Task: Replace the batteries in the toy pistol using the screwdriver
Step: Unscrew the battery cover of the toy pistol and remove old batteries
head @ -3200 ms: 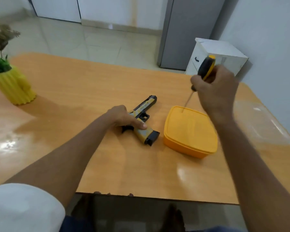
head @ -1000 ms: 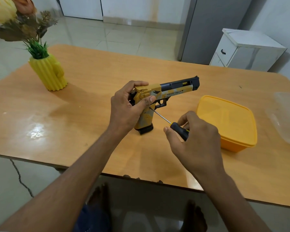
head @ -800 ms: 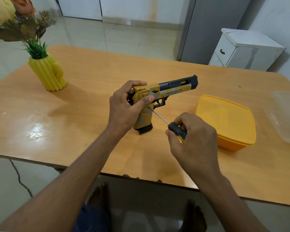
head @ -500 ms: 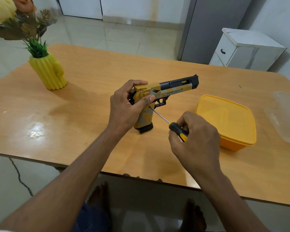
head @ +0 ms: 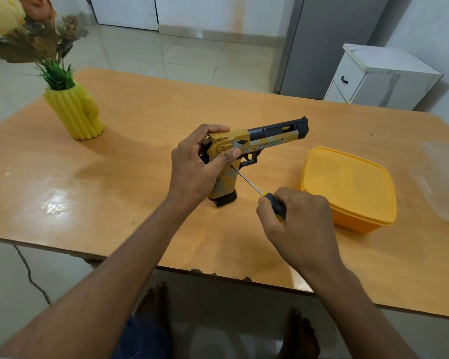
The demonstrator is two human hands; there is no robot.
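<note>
The left hand covers the rear and upper grip of the toy pistol. The right hand hides most of the screwdriver handle (the lettering on the pistol's side is too small to read). The clear container and flowers are cut off by the frame's edges.

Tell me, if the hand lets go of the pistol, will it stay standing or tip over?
The pistol probably tips: it stands only on the narrow base of its grip on the table, and the long barrel juts far to one side. The screwdriver pressing on the grip would likely push it over too. The left hand seems to be its main support.
</note>
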